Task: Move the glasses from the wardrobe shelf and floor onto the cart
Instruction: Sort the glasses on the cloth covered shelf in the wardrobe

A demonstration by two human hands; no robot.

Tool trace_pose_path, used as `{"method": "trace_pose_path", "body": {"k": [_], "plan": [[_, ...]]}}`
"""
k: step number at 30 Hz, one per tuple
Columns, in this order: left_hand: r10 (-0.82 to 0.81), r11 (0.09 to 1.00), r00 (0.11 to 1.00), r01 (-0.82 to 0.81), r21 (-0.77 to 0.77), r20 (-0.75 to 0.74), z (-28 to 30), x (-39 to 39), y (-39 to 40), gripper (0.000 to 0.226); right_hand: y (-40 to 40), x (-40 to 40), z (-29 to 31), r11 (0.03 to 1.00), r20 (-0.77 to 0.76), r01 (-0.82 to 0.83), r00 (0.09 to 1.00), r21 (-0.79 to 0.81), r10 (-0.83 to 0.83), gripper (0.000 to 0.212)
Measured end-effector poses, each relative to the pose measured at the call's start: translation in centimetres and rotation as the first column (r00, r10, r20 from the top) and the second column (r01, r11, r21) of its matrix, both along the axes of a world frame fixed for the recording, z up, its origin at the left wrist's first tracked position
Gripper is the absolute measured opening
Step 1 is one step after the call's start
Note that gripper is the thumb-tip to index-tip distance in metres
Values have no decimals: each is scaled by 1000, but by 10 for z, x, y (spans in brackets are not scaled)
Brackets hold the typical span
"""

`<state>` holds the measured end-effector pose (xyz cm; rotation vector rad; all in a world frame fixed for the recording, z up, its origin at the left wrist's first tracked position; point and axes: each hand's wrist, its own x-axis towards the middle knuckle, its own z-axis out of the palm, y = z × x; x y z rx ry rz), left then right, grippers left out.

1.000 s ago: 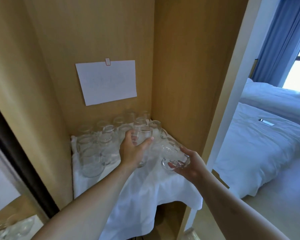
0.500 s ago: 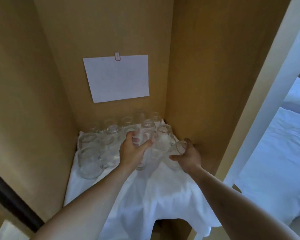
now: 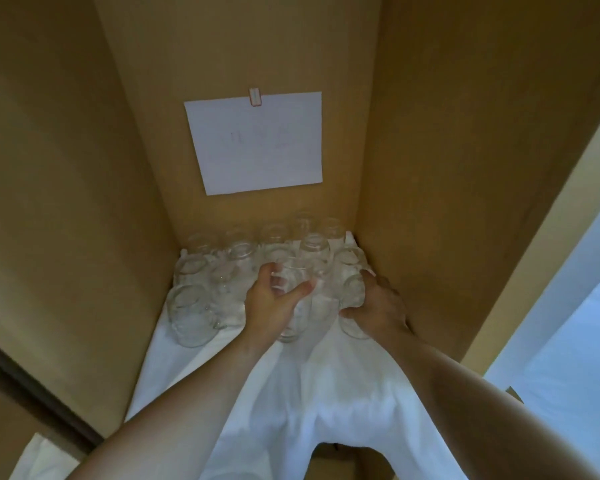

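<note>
Item 1, lower frame: we record 2 bare forearms entering from the bottom edge and converging toward the centre, laid above a white cloth [image 3: 326,393] that covers the wardrobe shelf and hangs over its front edge.

Item 2, centre: the left hand [image 3: 271,306] is extended palm inward, thumb to the right and fingers curled over the far side, grasping a clear glass [image 3: 293,299] that stands on the cloth. The glass shows between thumb and fingers, and its base sits below the hand.

Item 3, centre right: the right hand [image 3: 378,306] is turned back-up against the right wardrobe wall [image 3: 465,168], fingers bent around a second glass [image 3: 354,296] just beside the first. We cannot tell whether this second glass is lifted or rests on the cloth.

Item 4, beyond the hands: a cluster of clear glasses [image 3: 239,258] stands crowded across the back of the shelf, with 1 larger glass [image 3: 191,313] nearest at centre left. An exact count is not possible; the glasses overlap and blur.

Item 5, upper centre: 1 white paper sheet [image 3: 257,143] is fixed to the back panel by a small clip [image 3: 254,97]; its faint marks are unreadable.

Item 6, right edge: a pale bed surface [image 3: 575,358] shows past the wardrobe frame.
</note>
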<state>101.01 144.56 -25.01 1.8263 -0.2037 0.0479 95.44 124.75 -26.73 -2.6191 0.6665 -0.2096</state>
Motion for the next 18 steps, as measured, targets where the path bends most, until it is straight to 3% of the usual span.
{"method": "trace_pose_path", "body": {"k": [18], "plan": [[59,998,997,-58,19,-59,-9,-25,4,72,-1,-1,-4,999,49,-31,998,12,31,101]]}}
